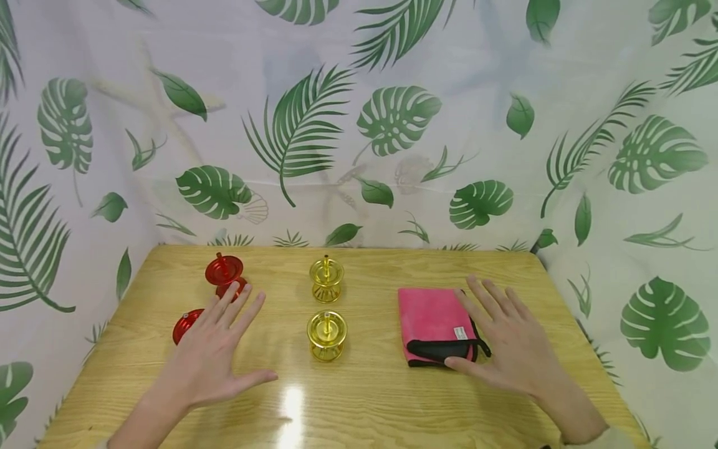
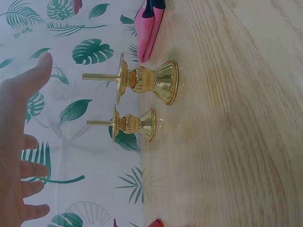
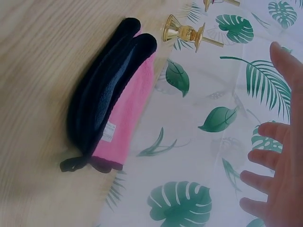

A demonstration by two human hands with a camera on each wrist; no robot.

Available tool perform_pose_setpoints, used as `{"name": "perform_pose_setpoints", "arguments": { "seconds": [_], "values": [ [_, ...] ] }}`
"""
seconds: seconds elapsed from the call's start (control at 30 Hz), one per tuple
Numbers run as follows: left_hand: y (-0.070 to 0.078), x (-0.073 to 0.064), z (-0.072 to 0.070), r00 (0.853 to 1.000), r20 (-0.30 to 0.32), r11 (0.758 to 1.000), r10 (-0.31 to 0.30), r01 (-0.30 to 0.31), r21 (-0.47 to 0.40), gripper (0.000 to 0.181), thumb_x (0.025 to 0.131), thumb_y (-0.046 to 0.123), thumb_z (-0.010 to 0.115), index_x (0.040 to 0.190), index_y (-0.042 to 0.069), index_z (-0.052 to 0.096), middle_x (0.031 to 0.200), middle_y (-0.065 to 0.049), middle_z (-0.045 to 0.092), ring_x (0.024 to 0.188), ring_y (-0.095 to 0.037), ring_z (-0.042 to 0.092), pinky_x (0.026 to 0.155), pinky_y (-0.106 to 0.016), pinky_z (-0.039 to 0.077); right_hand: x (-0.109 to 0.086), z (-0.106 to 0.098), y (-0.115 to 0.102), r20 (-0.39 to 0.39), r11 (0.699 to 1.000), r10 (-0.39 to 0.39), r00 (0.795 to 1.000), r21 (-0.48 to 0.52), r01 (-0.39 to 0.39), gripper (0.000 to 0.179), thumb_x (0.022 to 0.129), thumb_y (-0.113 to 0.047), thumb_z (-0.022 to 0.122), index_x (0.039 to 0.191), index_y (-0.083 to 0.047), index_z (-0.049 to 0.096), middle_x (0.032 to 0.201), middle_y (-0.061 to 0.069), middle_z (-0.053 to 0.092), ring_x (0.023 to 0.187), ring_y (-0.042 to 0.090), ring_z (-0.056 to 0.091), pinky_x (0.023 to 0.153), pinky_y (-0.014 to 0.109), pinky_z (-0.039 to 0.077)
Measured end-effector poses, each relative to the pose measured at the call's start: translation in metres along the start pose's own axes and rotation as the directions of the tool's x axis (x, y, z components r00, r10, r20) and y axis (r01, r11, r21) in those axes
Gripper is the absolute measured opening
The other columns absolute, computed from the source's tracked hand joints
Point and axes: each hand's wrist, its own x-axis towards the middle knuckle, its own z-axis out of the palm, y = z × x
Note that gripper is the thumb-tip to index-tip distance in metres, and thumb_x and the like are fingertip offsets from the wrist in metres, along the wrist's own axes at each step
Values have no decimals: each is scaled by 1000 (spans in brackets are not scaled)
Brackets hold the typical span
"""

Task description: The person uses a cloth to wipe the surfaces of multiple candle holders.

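Head view: the left hand (image 1: 213, 352), fingers spread, empty, hovers near red candlesticks (image 1: 224, 272); the right hand (image 1: 507, 343), likewise, near a folded pink cloth (image 1: 430, 312). Left wrist view: two gold candlesticks (image 2: 166, 82) stand upright on the table (image 2: 236, 118). Right wrist view: the cloth lies apart from the right hand.

Candle holders (image 1: 327, 350) left of cloth (image 1: 429, 315), all on table (image 1: 370, 405)
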Motion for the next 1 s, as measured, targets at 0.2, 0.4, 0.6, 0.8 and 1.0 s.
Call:
{"name": "perform_pose_setpoints", "arguments": {
  "seconds": [0.2,0.4,0.6,0.8,1.0],
  "values": [
    [5,5,11,1000,2,997,-13,13,-81,114,80,78,72,166,15,32,167,-20,42,156,-43,38,117,-62,45,8,6,-4,86,999,29,996,39,-32,104,84,-77,68,164,-18,38,170,14,39,152,40,42,120,62,37],
    [10,10,24,999,28,980,-43,48,-193,113,80,71,76,168,17,29,169,-15,40,156,-41,38,116,-62,46,16,19,-3,107,996,29,994,77,-38,100,83,-73,72,161,-17,44,168,15,42,152,39,44,121,61,38],
    [16,15,44,995,58,943,-80,95,-320,107,81,64,80,166,18,33,169,-10,42,156,-38,41,116,-62,46,24,38,5,109,995,18,994,93,-28,97,85,-71,71,161,-16,44,166,13,46,149,39,48,116,63,44],
    [23,22,67,979,143,861,-142,194,-470,105,82,59,83,167,22,32,171,-7,39,157,-36,40,120,-64,41,32,57,14,182,983,50,982,163,-80,91,90,-67,69,161,-16,44,166,13,46,149,41,48,118,65,42],
    [31,30,89,959,209,728,-190,280,-625,104,81,49,88,166,23,33,170,-10,41,154,-41,42,120,-68,37,40,78,25,248,961,71,966,243,-133,87,93,-65,67,161,-16,45,165,13,47,147,43,50,118,65,41]
  ]
}}
